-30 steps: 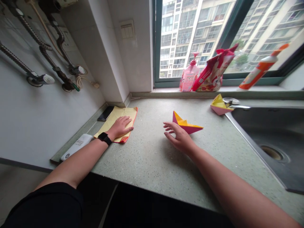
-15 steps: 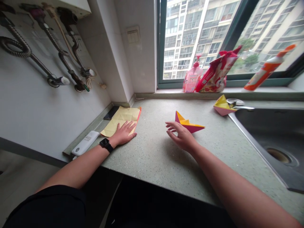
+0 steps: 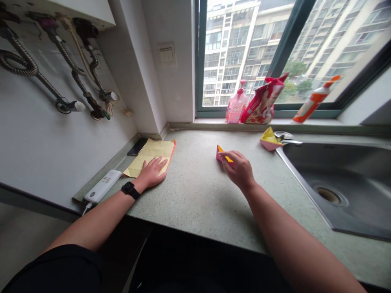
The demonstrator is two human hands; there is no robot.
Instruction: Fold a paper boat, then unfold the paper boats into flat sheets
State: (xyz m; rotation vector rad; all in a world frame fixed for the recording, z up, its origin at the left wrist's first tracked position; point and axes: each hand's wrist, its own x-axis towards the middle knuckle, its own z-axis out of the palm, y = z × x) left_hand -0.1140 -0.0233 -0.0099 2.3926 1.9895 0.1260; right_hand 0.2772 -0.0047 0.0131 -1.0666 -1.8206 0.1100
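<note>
My left hand [image 3: 152, 172] lies flat with spread fingers on creased, pale yellow paper sheets [image 3: 157, 149] with an orange edge. A black watch [image 3: 130, 189] is on that wrist. Over on the right, my right hand [image 3: 240, 169] closes its fingers on a pink and orange folded paper boat [image 3: 219, 152] standing on the counter. The hand covers much of this boat, so its right part is hidden. A second paper boat [image 3: 271, 140], yellow and pink, sits by the sink's back left corner.
A dark phone [image 3: 137, 147] and a white power strip-like device [image 3: 103, 186] with a cable lie along the left wall. The steel sink [image 3: 308, 199] is at right. On the sill stand a pink pump bottle [image 3: 236, 108], a red bag [image 3: 262, 103] and an orange-white bottle [image 3: 314, 101].
My right hand has moved from beside the pink and orange boat onto it, and its fingers have closed there. My left hand stays on the paper. The view has turned slightly right.
</note>
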